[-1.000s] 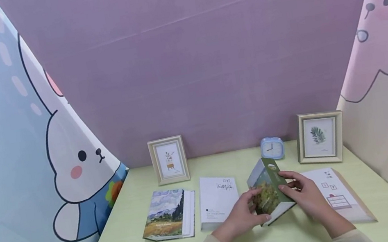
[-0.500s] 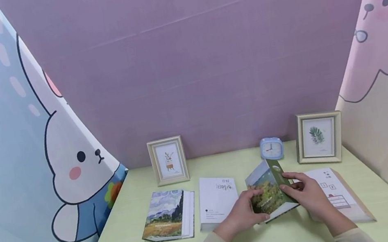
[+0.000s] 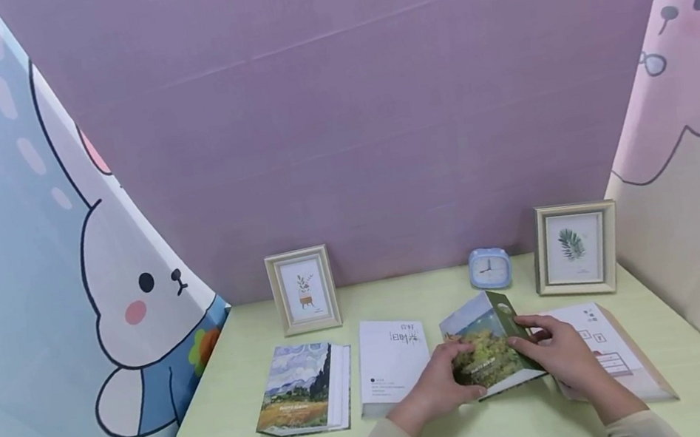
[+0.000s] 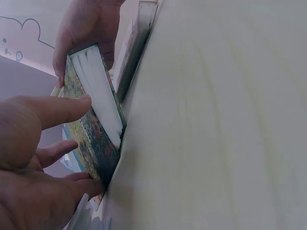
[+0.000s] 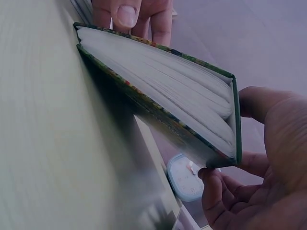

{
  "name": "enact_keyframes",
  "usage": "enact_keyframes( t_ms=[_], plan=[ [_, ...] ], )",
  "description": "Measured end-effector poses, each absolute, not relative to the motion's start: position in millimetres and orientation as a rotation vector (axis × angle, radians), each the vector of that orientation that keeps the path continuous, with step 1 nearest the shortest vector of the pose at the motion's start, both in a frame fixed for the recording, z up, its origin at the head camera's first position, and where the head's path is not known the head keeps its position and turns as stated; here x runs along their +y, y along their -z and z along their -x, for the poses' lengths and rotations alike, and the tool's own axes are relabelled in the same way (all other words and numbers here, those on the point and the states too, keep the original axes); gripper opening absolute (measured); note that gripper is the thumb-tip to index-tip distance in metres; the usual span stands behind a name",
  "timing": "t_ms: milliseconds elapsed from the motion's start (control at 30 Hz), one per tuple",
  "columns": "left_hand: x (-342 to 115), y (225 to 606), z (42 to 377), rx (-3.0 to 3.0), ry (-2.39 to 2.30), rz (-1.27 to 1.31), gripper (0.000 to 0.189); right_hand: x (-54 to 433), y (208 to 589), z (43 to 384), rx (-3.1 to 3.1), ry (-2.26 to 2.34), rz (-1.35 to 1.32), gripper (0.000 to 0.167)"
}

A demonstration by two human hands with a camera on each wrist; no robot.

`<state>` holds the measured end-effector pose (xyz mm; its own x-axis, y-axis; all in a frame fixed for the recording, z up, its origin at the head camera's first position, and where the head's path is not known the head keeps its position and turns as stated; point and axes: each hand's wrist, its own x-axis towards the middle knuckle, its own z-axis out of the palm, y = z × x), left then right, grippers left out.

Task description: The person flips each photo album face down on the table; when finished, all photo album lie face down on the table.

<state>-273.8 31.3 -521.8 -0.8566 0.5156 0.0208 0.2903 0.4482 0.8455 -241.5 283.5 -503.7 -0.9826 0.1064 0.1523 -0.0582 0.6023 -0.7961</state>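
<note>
A thick photo album [image 3: 484,349] with a painted landscape cover and green spine is tilted above the table, its spine side raised. My right hand [image 3: 564,354] grips it at the spine, thumb on the spine and other fingers curled beneath, as the right wrist view shows. My left hand [image 3: 437,384] rests its fingers on the front cover, thumb near the lower corner. White page edges [image 5: 168,81] face the right wrist camera. In the left wrist view, the album's [image 4: 96,139] lower edge meets or nearly meets the tabletop.
Left of the hands lie a white book [image 3: 392,362] and another landscape-covered album [image 3: 296,390]. A white book with a furniture drawing [image 3: 599,344] lies partly behind my right hand. Two picture frames [image 3: 303,289] [image 3: 576,249] and a blue clock [image 3: 490,268] stand at the back.
The album has tipped down and slightly rightward, so more of its front cover faces up and less of its spine shows. Both hands have moved slightly right with it.
</note>
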Motion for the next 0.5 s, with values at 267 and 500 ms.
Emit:
enact_keyframes(
  t_ms=[267, 500],
  plan=[
    [31.9, 522.1, 274.4, 2.476, -1.311, -0.702, 0.071, 286.0, 506.4, 243.6, -2.675, -1.263, 0.054, 0.058],
    [30.8, 520.0, 276.8, 2.537, -1.186, -0.755, 0.073, 286.5, 504.2, 241.3, -2.715, -1.206, 0.053, 0.057]
  ],
)
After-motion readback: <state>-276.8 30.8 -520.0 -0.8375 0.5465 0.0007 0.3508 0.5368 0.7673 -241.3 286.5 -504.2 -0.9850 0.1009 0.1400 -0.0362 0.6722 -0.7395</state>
